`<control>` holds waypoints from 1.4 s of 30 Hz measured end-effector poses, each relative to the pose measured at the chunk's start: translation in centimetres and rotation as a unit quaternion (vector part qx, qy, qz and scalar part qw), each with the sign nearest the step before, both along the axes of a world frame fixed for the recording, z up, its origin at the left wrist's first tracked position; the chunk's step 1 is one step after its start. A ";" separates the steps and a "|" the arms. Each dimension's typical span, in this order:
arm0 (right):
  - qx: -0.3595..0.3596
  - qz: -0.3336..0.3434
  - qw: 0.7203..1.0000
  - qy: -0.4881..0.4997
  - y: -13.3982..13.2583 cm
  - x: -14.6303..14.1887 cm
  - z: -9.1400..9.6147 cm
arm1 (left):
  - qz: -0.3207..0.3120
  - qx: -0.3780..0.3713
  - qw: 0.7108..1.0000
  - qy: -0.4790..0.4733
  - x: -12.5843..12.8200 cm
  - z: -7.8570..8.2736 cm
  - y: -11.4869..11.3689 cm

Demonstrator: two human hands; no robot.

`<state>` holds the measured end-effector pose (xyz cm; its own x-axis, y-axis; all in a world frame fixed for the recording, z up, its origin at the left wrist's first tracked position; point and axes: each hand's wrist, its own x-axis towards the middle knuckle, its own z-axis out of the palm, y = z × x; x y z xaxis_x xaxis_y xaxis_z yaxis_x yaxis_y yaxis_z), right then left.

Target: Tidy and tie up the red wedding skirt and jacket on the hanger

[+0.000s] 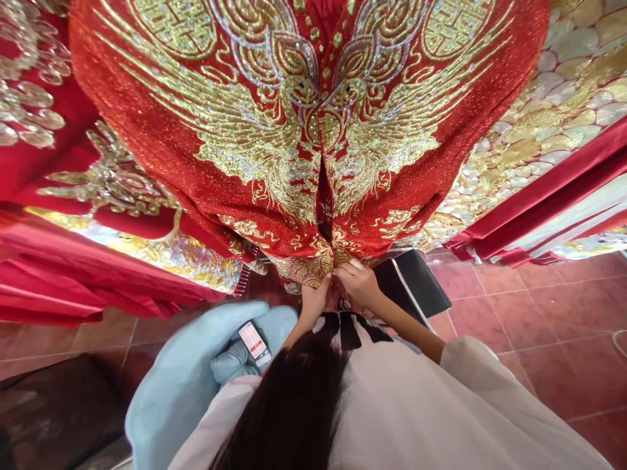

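Note:
A red jacket (186,124) with heavy gold and silver embroidery of mirrored birds hangs in front of me, its two front edges meeting down the middle. Low at its patterned gold hem, my left hand (316,301) pinches the lower edge just left of the centre. My right hand (358,283) is closed on the hem on the other side, with its fingertips close to the left ones. A narrow dark gap (324,199) shows between the front edges above my hands. Whether a small fastener lies between the fingertips is hidden.
A light blue chair (161,385) stands at my left, with a lit phone (253,343) on it. Red cloth (63,274) and crystal ornaments (115,173) hang left. A gold scaled panel (529,137) hangs right. A black flat object (422,281) sits above the tiled floor (548,339).

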<state>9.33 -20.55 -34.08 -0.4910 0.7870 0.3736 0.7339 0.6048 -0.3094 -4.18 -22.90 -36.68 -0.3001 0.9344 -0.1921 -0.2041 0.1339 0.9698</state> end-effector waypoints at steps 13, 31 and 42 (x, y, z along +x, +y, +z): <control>0.167 -0.034 0.985 0.033 3.4 -0.7 2.1 | -0.030 -0.017 0.994 0.103 -0.5 -3.9 -0.6; 0.345 -0.015 0.938 -0.036 14.0 -3.0 19.6 | 0.023 0.009 0.991 0.133 -1.1 -7.5 4.9; 0.352 -0.070 0.933 0.004 14.7 -3.6 22.4 | 0.038 -0.025 0.992 0.117 -1.5 -6.8 5.7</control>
<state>5.77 -5.86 -11.63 -0.3977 0.4009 0.8253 0.8200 0.5588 0.1237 -5.71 -17.22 -43.49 -0.4112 0.8983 -0.1547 0.0143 0.1760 0.9843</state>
